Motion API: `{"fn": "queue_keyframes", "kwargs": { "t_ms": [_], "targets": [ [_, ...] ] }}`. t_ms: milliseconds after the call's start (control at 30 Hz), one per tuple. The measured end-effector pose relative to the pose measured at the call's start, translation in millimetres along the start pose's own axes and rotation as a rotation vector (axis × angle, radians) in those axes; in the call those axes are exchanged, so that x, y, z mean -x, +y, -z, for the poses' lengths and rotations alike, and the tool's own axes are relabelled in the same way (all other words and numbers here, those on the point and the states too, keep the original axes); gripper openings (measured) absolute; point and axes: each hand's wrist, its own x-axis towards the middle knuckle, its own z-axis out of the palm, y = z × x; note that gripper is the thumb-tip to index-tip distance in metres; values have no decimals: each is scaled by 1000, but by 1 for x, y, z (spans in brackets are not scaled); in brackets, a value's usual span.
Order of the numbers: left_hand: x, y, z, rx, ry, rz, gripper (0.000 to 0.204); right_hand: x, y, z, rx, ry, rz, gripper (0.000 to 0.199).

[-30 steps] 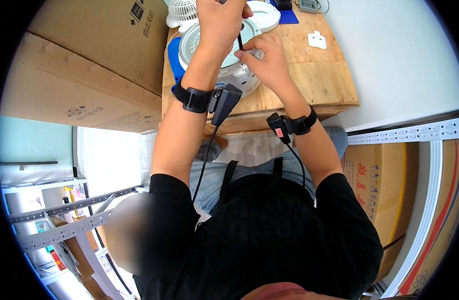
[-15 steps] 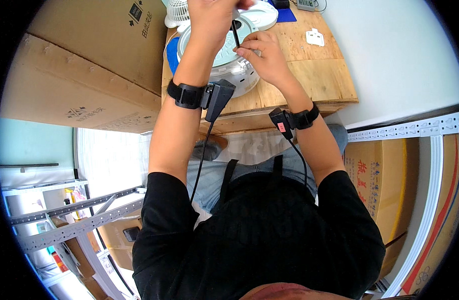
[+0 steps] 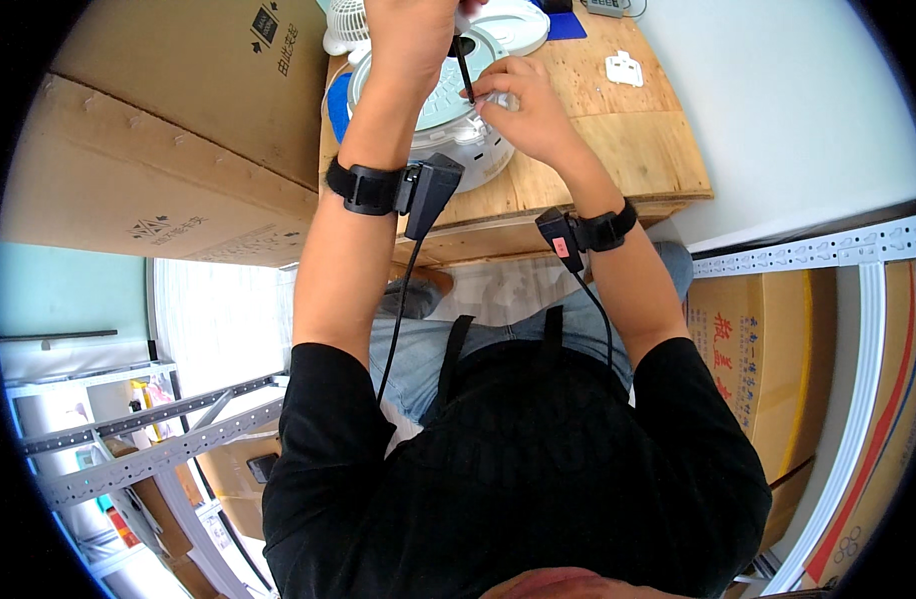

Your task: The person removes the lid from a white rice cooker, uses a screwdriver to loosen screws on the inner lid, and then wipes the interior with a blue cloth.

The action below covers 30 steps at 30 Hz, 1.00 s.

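A round white and silver cooker-like appliance (image 3: 458, 125) sits on a wooden table (image 3: 627, 150). My left hand (image 3: 413, 30) is closed around a thin dark tool (image 3: 464, 68) that points down at the appliance's top. My right hand (image 3: 523, 100) rests on the appliance's right side, fingers pinched on a small clear part next to the tool tip. Both wrists carry black straps with small devices and cables.
Large cardboard boxes (image 3: 168, 130) stand to the left of the table. A white fan (image 3: 346, 25), a white lid (image 3: 513, 22) and a small white plug part (image 3: 624, 68) lie on the table. Metal shelving (image 3: 138, 439) is at lower left, more boxes at right.
Both hands have shifted slightly toward the top of the view, staying on the appliance. The tool remains in my left hand.
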Motion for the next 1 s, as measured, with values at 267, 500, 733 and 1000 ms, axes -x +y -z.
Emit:
{"fn": "queue_keyframes", "kwargs": {
  "t_ms": [267,500,733,1000],
  "targets": [
    [1,5,-5,98,-15,-16,29,1,3,-1,-30,15,-8,16],
    [1,11,-5,186,-14,44,44,2,0,-2,-36,42,-5,16],
    [3,25,-22,222,107,159,42,4,5,-2,-16,26,4,15],
    [-1,-5,10,222,-13,61,38,3,-4,-4,-62,69,-8,16]
  ]
}}
